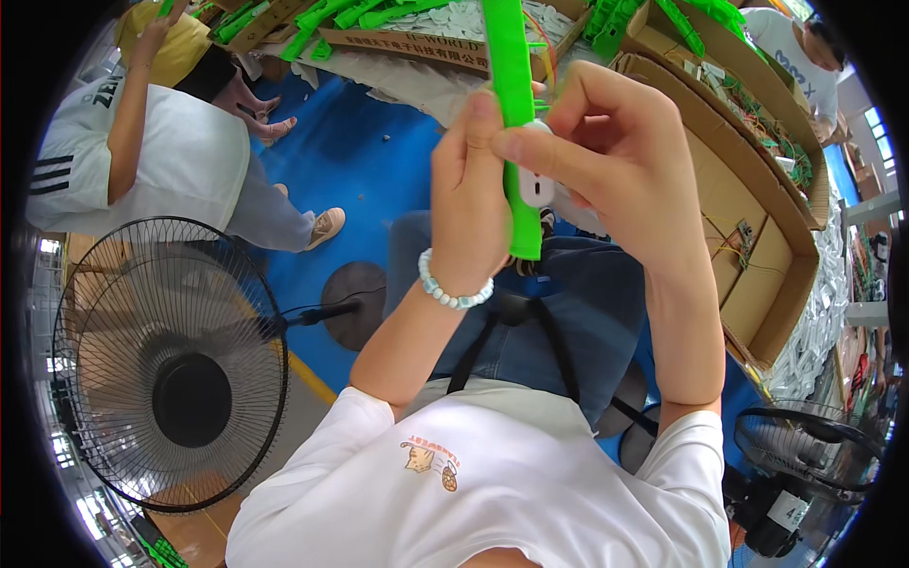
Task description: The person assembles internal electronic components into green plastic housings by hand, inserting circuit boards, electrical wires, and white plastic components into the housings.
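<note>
My left hand (471,185) is wrapped round a long bright green plastic strip (516,80), which stands nearly upright in front of me. A bead bracelet circles that wrist. Against the right side of the strip, my right hand (620,156) pinches a small white rounded plastic piece (537,189) with a dark slot in its face. Its thumb lies over the upper part of the piece, so that part is hidden. The white piece touches the strip; whether it is fixed to it I cannot tell. Thin orange-red wire (549,47) shows behind the strip's upper end.
An open cardboard box (757,256) with a few wires lies at the right, beside clear plastic bags (819,312). Ahead, a cardboard box (407,49) holds white pieces and green strips. A black fan (189,398) stands at the left near a co-worker (170,151); another fan (810,435) is lower right.
</note>
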### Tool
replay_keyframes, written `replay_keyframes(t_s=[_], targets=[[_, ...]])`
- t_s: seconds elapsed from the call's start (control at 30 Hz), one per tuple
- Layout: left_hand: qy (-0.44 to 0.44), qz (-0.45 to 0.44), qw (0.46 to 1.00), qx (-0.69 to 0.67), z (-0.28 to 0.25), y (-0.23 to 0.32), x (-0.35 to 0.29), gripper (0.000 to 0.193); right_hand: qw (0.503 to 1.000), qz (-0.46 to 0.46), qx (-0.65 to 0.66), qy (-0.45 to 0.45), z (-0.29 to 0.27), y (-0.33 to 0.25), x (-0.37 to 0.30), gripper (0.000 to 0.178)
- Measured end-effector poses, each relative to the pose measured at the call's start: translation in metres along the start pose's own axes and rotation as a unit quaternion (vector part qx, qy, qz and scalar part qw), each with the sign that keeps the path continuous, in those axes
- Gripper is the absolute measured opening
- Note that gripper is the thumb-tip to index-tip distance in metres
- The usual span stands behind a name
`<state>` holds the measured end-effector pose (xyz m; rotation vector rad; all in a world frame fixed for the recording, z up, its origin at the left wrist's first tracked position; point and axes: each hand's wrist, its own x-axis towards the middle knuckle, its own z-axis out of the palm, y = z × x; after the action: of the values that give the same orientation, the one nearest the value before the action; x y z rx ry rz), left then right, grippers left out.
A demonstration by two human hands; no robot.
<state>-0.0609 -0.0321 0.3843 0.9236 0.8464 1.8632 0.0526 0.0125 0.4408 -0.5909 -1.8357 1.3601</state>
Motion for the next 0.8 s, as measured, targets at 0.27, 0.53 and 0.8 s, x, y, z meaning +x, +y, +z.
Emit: replay_keyframes(t_s=[0.27,0.53,0.8], targets=[[-0.064,-0.085,0.945,-0.310,-0.022,-0.031,0.019,0.061,0.998,0.011,-0.049,0.049,0.005,0.009,-0.008,0.014],[-0.229,0.044,0.897,-0.375,-0.029,-0.051,0.030,0.068,0.887,-0.169,-0.399,0.158,0.021,0.028,-0.037,0.044],[-0.237,0.057,0.894,-0.375,-0.025,-0.068,0.031,0.073,0.853,-0.165,-0.448,0.211,0.023,0.042,-0.032,0.046]])
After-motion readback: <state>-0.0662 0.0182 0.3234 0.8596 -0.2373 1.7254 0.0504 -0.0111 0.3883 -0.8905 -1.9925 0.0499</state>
